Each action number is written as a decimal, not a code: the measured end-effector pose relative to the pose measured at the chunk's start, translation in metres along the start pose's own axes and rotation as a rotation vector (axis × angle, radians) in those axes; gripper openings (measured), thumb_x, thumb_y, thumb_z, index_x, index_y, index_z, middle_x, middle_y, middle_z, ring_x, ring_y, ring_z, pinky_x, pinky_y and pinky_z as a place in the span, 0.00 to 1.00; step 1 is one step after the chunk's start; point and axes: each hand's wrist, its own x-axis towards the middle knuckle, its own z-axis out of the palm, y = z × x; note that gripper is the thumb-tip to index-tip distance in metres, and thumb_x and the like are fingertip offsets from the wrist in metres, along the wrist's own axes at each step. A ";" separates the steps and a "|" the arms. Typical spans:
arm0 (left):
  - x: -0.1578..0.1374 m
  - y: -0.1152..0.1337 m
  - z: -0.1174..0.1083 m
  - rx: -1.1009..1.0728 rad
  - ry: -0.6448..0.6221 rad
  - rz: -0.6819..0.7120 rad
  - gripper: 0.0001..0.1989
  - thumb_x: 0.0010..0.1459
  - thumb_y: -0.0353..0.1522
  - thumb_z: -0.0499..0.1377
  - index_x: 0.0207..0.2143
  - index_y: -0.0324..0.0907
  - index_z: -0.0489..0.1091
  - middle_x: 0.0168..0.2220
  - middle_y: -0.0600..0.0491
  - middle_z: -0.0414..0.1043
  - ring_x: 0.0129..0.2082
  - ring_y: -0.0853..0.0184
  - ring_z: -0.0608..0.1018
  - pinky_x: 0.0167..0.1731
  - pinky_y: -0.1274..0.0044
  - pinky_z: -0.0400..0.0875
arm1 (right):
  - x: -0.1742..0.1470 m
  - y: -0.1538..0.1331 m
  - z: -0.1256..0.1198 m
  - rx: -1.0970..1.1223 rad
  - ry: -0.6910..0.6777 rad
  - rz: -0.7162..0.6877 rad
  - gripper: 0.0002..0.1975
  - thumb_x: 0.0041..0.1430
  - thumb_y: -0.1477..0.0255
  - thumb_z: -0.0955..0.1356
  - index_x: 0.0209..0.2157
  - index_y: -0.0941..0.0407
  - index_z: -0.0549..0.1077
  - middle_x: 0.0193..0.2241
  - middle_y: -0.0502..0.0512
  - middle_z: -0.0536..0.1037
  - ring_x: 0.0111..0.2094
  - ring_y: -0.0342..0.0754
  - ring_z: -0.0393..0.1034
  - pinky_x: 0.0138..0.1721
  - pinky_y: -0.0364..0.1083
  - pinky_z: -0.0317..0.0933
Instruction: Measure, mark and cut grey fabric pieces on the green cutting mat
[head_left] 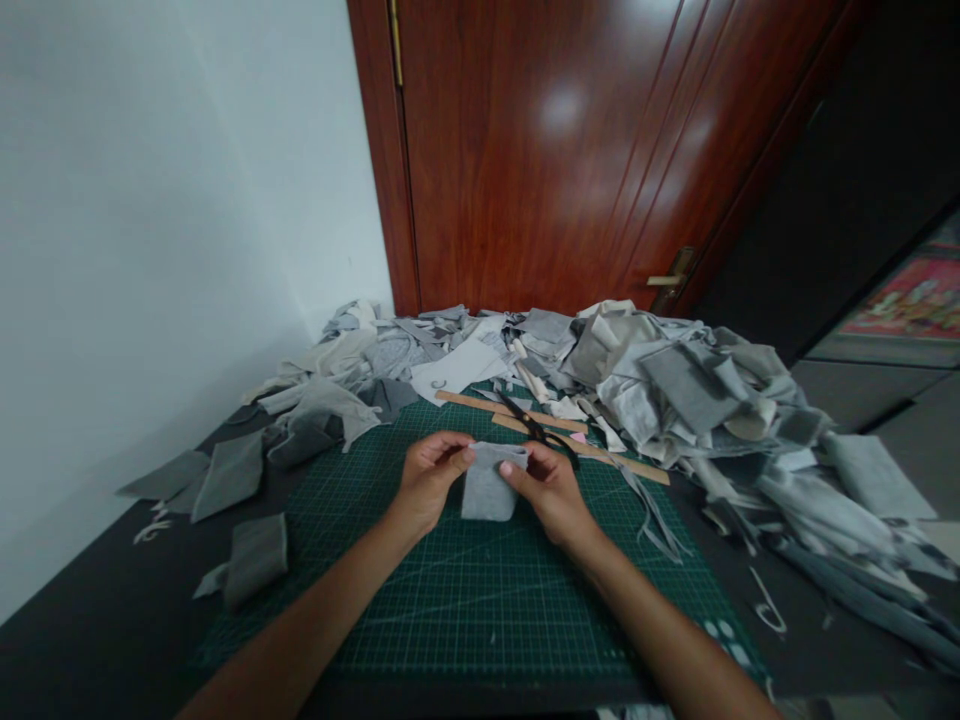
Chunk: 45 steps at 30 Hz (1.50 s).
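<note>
Between my two hands hangs a small piece of light grey fabric [487, 492], roughly rectangular, with its upper edge folded or doubled. My left hand [433, 475] pinches its upper left corner between thumb and fingers. On the opposite corner, my right hand [551, 490] grips with the thumb lying on the front face. The fabric is held above a green cutting mat [450, 600] with a grid. Just beyond my right hand lie black scissors [534, 425], across two wooden rulers [626, 463].
Heaped fabric scraps [690, 385] cover the back and right of the dark table [97, 620]. Folded grey pieces [256, 560] lie at the left. White paper [461, 368] rests behind the rulers, and thin fabric strips [652, 515] trail at the right. A wooden door [525, 150] stands behind.
</note>
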 end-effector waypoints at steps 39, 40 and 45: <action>0.014 -0.020 -0.013 0.149 0.163 0.037 0.27 0.47 0.53 0.73 0.25 0.42 0.67 0.22 0.59 0.68 0.23 0.71 0.71 0.21 0.81 0.67 | 0.009 0.028 0.004 -0.054 0.040 0.221 0.23 0.40 0.52 0.81 0.23 0.56 0.77 0.15 0.49 0.76 0.18 0.45 0.66 0.23 0.44 0.59; 0.013 -0.022 -0.013 0.144 0.169 0.039 0.28 0.47 0.54 0.72 0.25 0.42 0.67 0.23 0.59 0.68 0.23 0.71 0.71 0.22 0.81 0.68 | 0.009 0.028 0.004 -0.052 0.043 0.220 0.23 0.40 0.52 0.81 0.23 0.56 0.77 0.16 0.49 0.76 0.19 0.45 0.67 0.24 0.44 0.59; 0.003 -0.033 -0.007 0.111 0.141 0.003 0.30 0.49 0.57 0.69 0.27 0.42 0.65 0.26 0.57 0.70 0.25 0.69 0.75 0.24 0.78 0.72 | 0.004 0.031 0.005 0.045 0.168 0.167 0.22 0.47 0.51 0.79 0.28 0.56 0.78 0.21 0.48 0.76 0.24 0.45 0.66 0.29 0.45 0.61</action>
